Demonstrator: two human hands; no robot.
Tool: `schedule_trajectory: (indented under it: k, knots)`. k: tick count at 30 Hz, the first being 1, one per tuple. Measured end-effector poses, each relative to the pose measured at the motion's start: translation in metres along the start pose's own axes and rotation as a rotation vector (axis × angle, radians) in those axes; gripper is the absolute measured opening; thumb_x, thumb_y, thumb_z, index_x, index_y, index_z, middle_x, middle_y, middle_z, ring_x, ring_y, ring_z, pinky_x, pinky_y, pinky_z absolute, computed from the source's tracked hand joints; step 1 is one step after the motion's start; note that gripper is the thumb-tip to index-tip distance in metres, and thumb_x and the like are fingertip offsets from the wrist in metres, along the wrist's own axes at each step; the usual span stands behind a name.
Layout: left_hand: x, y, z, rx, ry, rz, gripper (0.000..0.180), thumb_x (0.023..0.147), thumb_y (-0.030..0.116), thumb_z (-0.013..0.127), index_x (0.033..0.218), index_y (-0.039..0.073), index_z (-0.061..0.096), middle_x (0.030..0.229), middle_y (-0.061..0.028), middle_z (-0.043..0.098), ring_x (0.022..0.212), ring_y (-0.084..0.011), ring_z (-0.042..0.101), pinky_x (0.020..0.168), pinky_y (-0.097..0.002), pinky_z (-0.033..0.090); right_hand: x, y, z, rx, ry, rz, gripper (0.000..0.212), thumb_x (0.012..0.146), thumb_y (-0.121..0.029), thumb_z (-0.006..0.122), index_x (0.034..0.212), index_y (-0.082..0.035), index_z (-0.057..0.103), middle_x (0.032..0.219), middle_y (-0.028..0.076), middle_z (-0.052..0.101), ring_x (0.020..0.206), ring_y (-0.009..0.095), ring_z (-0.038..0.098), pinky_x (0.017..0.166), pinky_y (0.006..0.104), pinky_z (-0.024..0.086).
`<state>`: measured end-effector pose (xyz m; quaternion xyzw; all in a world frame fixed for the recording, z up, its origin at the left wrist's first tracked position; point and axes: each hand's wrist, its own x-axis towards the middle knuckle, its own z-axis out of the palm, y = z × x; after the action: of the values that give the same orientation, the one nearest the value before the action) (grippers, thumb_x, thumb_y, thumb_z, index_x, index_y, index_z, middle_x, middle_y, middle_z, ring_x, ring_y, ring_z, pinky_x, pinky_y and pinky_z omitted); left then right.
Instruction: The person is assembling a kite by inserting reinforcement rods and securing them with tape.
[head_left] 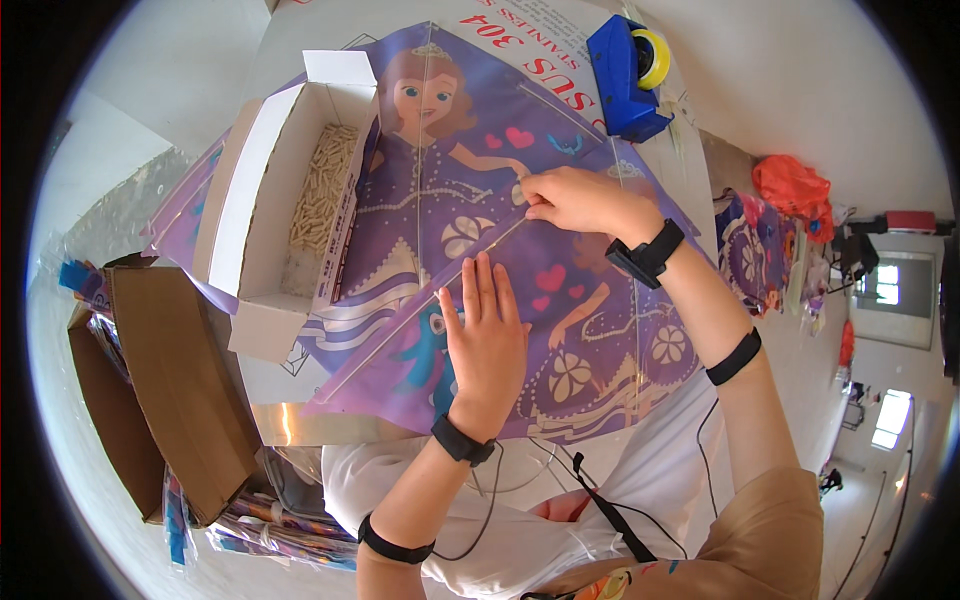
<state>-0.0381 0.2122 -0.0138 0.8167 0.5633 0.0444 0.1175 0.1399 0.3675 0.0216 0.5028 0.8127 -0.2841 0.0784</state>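
Note:
A purple kite sheet (610, 335) printed with a cartoon princess, hearts and flowers lies before me, over a second similar kite sheet (400, 215). Along the upper sheet's slanting left edge runs a thin pale rod (385, 360). My left hand (487, 345) rests flat on the sheet beside this rod, fingers stretched out and holding nothing. At the rod's upper end, my right hand (585, 203) is closed in a pinch. Whatever sits between its fingertips is hidden. An open white box (258, 190) stands left of my hands, holding many short cream tubes (325, 190).
A blue tape dispenser (625, 85) with a yellow roll sits at the table's far right. Cardboard boxes (180, 370) stand low at the left, near bundled packages (285, 530). Further right are more printed sheets (752, 250) and a red bag (792, 185). Cables hang across my lap.

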Motion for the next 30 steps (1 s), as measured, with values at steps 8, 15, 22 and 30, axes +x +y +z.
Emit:
schedule_trajectory:
  k: [8, 15, 22, 30]
  knots:
    - [0.0, 0.0, 0.001, 0.022, -0.005, 0.006, 0.078, 0.083, 0.039, 0.067, 0.143, -0.001, 0.036, 0.153, -0.0203, 0.027, 0.143, -0.0319, 0.023, 0.112, -0.0507, 0.025, 0.004, -0.006, -0.004, -0.164, 0.009, 0.173, 0.026, 0.081, -0.028, 0.072, 0.085, -0.004, 0.065, 0.084, 0.015, 0.068, 0.081, 0.035, 0.066, 0.068, 0.0435, 0.049]
    - [0.0, -0.001, 0.004, -0.013, 0.012, 0.012, 0.079, 0.083, 0.038, 0.068, 0.143, -0.002, 0.036, 0.153, -0.0207, 0.027, 0.143, -0.0326, 0.023, 0.112, -0.0512, 0.026, 0.009, -0.009, -0.002, -0.243, 0.054, 0.296, 0.042, 0.071, -0.036, 0.08, 0.095, -0.005, 0.064, 0.087, 0.014, 0.07, 0.085, 0.036, 0.067, 0.072, 0.0428, 0.052]
    - [0.001, 0.0, 0.003, 0.006, 0.008, 0.012, 0.079, 0.082, 0.038, 0.068, 0.143, -0.002, 0.037, 0.153, -0.0207, 0.027, 0.143, -0.0326, 0.023, 0.112, -0.0514, 0.026, -0.019, 0.038, 0.006, -0.182, 0.579, 0.446, 0.055, 0.077, -0.029, 0.077, 0.113, -0.002, 0.045, 0.083, 0.018, 0.065, 0.081, 0.036, 0.066, 0.067, 0.0426, 0.052]
    - [0.001, 0.001, 0.002, -0.001, 0.011, 0.009, 0.08, 0.081, 0.037, 0.07, 0.142, -0.001, 0.037, 0.153, -0.0201, 0.028, 0.144, -0.0315, 0.023, 0.112, -0.0507, 0.026, -0.022, 0.029, 0.052, 1.619, 0.621, 0.242, 0.02, 0.094, -0.016, 0.061, 0.108, -0.004, 0.054, 0.099, 0.013, 0.065, 0.089, 0.023, 0.068, 0.072, 0.0312, 0.055]
